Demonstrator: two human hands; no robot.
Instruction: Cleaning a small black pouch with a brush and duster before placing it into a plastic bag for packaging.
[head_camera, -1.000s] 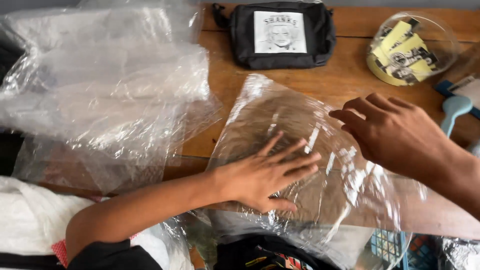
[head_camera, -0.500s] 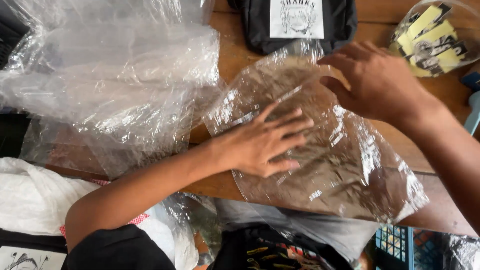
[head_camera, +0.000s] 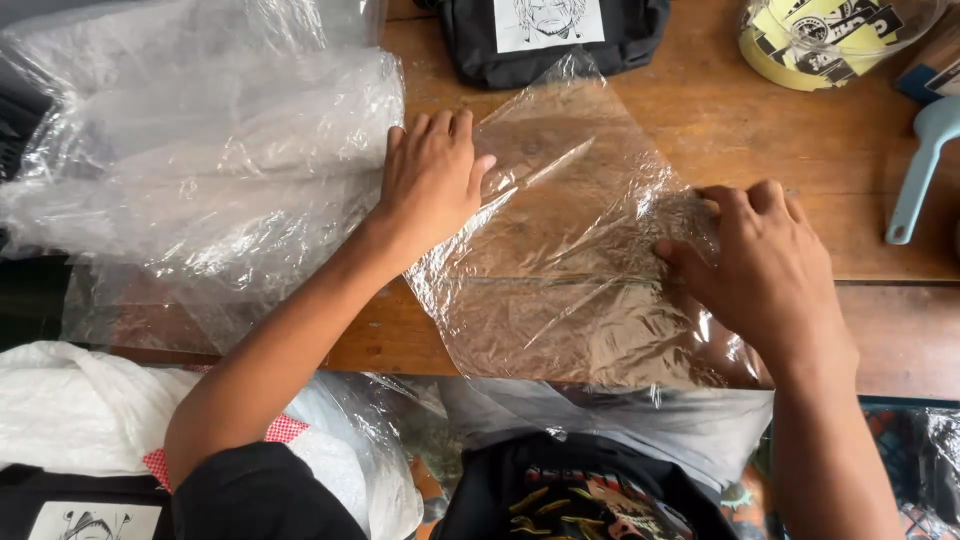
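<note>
So both hands are on a clear plastic bag (head_camera: 570, 250) lying flat on the wooden table (head_camera: 860, 200). The left hand (head_camera: 432, 180) is palm down, fingers together and stretched out, pressing on the bag's upper left edge, looks like it's pinning that side so the film doesn't slide. The right hand (head_camera: 765, 265) sits on the right edge with fingers curled down into the plastic; can't tell if it's actually pinching the film or just pushing on it, but the bag wrinkles right under it.

The bag lies at a slant, its near edge hanging just over the table's front edge. Left of it there's a big heap of more clear plastic bags (head_camera: 200, 160), touching the left wrist area. Up top, just beyond the bag, a black pouch (head_camera: 555, 35) with a white printed patch. Top right, a yellow tape roll (head_camera: 800, 45) in plastic wrap, and a pale blue handle (head_camera: 920, 165) near the right edge. Below the table edge, folded dark clothes (head_camera: 580, 490) in plastic.
</note>
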